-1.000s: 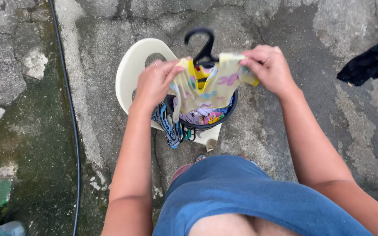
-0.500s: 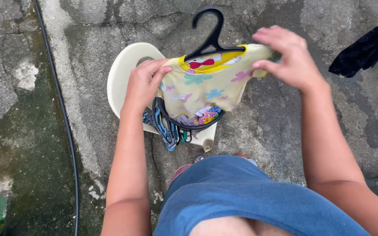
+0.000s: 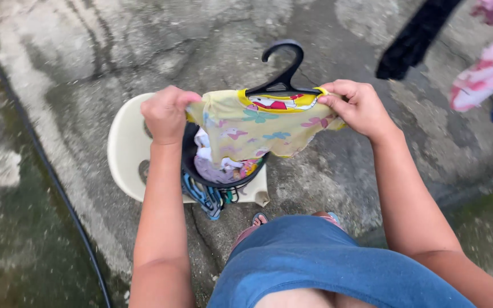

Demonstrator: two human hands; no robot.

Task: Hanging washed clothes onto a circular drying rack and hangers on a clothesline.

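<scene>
Mostly hidden basket point(image 3: 223, 183) behind yellow shirt point(image 3: 258, 128); both hands' fingers point(image 3: 338, 94) pinch shirt shoulders.

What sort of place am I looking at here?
Probably an outdoor laundry yard: stained, cracked concrete ground, a dark basket of wet clothes, and a small yellow patterned shirt on a black plastic hanger, held by both hands.

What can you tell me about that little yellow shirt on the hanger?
The yellow shirt is small, soft-looking cloth printed with pastel butterflies, with a red and white picture at the neck. It hangs spread on a black plastic hanger, held above a dark basket of clothes. The left hand grips one shoulder, the right hand the other.
</scene>
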